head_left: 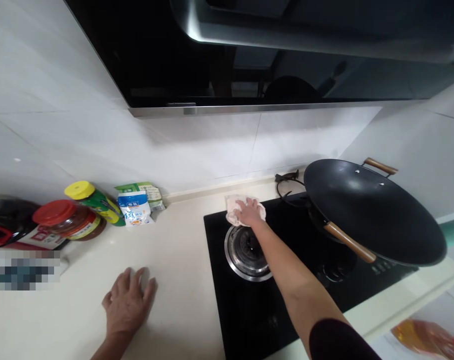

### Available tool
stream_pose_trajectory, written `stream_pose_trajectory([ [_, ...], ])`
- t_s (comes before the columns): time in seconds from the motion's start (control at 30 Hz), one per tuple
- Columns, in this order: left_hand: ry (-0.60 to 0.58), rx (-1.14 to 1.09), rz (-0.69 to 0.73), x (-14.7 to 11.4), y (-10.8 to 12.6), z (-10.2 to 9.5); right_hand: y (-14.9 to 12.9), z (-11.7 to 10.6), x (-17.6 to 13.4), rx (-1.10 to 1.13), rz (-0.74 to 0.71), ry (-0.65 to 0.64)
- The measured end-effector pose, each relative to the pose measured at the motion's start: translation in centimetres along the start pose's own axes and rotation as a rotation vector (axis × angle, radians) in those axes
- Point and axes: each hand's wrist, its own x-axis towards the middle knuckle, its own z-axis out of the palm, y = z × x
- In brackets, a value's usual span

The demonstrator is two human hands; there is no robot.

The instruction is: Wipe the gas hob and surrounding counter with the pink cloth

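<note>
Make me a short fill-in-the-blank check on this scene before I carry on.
1. The right hand is on a ____ at the back of the stove.
2. The left hand rests on the ____.
3. The jar has a ____ lid.
4. The green bottle has a ____ cap.

Missing words: cloth; counter; red; yellow.
</note>
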Motion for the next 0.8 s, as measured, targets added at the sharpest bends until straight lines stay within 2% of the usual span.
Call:
stream_pose_trajectory([
  [0.1, 0.005, -0.002, 0.014, 0.0, -0.1, 0.1, -4.6, 2.0, -1.6, 0.010, -0.128, -0.012],
  [0.2, -0.012, -0.004, 0.006, 0.0, -0.1, 0.0, -7.8, 3.5, -4.3, 0.021, -0.216, 0.003],
  [0.27, -0.016, -0.003, -0.003, 0.0, 0.0, -0.1, -8.7, 4.3, -6.5, 0.028, -0.260, 0.004],
  [0.37, -0.016, -0.008, -0.009, 0.0, 0.3, -0.3, -8.7, 5.4, -10.8, 0.030, -0.335, -0.024],
  [0.5, -0.001, -0.020, -0.009, 0.0, 0.5, -0.3, -6.5, 7.4, -18.1, 0.080, -0.434, -0.055],
  [0.63, -0.007, -0.032, -0.004, 0.1, 0.5, -0.4, -2.2, 9.3, -25.6, 0.158, -0.482, -0.040],
  [0.7, -0.019, -0.037, -0.008, 0.1, 0.6, -0.5, 0.9, 9.9, -28.4, 0.149, -0.442, -0.031],
  [0.8, -0.025, -0.040, -0.011, 0.1, 0.8, -0.8, 6.3, 9.8, -30.8, 0.072, -0.278, 0.033],
])
